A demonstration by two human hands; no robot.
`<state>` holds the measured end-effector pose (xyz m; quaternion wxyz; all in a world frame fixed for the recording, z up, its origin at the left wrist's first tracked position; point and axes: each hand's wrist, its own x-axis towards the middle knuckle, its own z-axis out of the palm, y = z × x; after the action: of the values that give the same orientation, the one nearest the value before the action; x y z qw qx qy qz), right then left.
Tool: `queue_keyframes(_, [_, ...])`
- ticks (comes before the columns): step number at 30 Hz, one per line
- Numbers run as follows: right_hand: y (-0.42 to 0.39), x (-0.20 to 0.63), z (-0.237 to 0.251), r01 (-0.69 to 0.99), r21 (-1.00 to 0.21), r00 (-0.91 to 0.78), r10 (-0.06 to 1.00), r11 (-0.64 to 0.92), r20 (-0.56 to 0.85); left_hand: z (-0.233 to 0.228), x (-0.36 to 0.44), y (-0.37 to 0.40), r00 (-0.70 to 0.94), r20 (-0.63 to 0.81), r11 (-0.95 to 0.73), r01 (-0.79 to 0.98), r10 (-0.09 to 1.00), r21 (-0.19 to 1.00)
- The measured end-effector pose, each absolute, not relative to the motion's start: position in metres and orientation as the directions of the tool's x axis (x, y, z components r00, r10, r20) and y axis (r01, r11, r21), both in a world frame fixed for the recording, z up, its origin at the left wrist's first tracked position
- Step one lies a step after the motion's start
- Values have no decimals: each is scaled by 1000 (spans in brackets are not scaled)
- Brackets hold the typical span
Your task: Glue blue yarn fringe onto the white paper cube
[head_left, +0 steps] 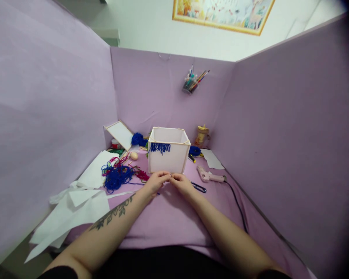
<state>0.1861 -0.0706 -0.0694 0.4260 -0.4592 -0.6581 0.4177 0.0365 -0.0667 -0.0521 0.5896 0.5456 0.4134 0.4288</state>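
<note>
My left hand point(155, 182) and my right hand point(182, 183) meet fingertip to fingertip just in front of a white open-topped box point(168, 155) with a wooden stick frame. Both pinch something too small to make out, possibly a strand of yarn. A fringe of blue yarn point(159, 147) hangs from the box's upper left front edge. A tangle of blue and red yarn point(118, 175) lies left of my left hand. Scissors with dark handles point(198, 187) lie just right of my right hand.
A pink glue gun point(209, 176) with a black cord point(235, 201) lies at the right. White paper sheets point(75, 201) spread at the left. A white framed panel point(120, 133), blue yarn balls point(137, 138) and a small jar point(201, 135) stand behind. Purple walls enclose the desk; a pen cup point(192, 83) hangs on the back wall.
</note>
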Motion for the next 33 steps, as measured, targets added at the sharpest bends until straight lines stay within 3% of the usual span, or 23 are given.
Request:
queue_keyframes(3, [-73, 189, -65, 314, -905, -151, 956, 287, 250, -56, 36, -64, 298, 45, -43, -15, 953, 999])
queue_keyframes(6, [-79, 195, -57, 440, -781, -29, 876, 443, 481, -53, 32, -63, 258, 76, -100, 83, 963, 992])
queue_keyframes(9, [-84, 198, -53, 511, -647, -107, 788, 566, 606, -47, 28, -65, 290, 82, -133, 160, 954, 978])
queue_keyframes(15, [-82, 197, -58, 578, -516, -255, 741, 632, 621, -41, 23, -67, 358, 55, -151, 247, 932, 957])
queue_keyframes(27, [-81, 196, -61, 656, -418, -356, 746, 628, 563, -41, 17, -66, 438, -82, -71, 323, 895, 944])
queue_keyframes(31, [-80, 195, -61, 717, -381, -340, 769, 584, 541, -38, 16, -62, 293, 15, -101, 281, 956, 954])
queue_keyframes(33, [-81, 194, -61, 739, -360, -336, 774, 570, 537, -36, 16, -63, 299, 3, -82, 250, 954, 965])
